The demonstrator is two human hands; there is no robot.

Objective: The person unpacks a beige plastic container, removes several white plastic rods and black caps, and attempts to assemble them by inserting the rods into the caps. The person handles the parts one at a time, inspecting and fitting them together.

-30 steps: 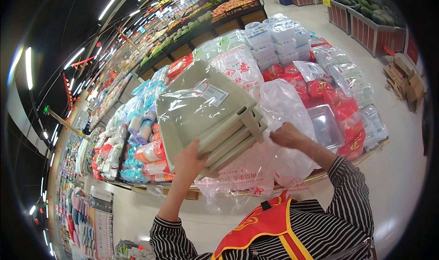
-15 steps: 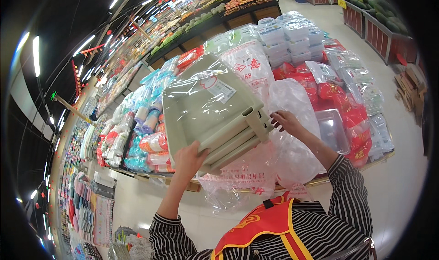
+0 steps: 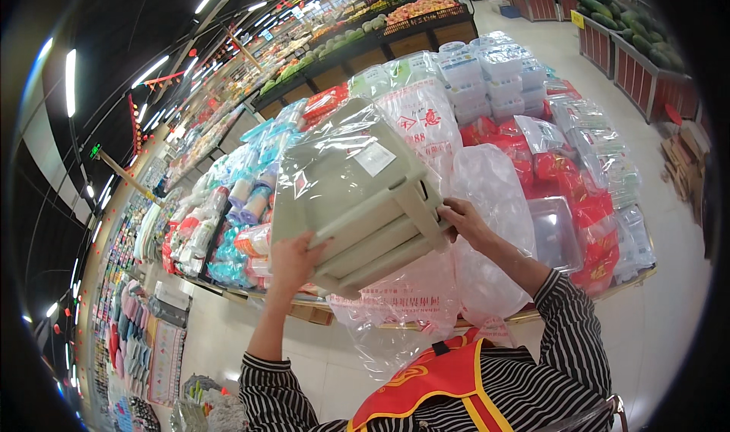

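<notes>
A grey-green plastic storage rack [image 3: 346, 181], its tiers stacked together, is wrapped in shiny clear film with a white label [image 3: 375, 159] on top. It is tilted over the goods on the display table. My left hand [image 3: 295, 261] grips its near left edge, fingers over the rim and thumb out of sight. At the right corner my right hand [image 3: 465, 223] is closed on the frame, fingertips partly hidden behind it. Under and beside the rack lie a large clear plastic bag [image 3: 490, 219] and a white bag with red print [image 3: 418, 120].
Clear lidded food boxes [image 3: 502, 67] are stacked at the back, with red packages [image 3: 597, 238] and a clear tray [image 3: 553, 234] at right. Rolled bags [image 3: 251, 204] crowd the left. Beyond stand produce stands [image 3: 403, 40]; flattened cardboard [image 3: 684, 162] lies on the right floor.
My right hand has moved from just beside the rack's right corner to closing on it. The rack has turned slightly, showing more of its near side, and my left hand has shifted a little left.
</notes>
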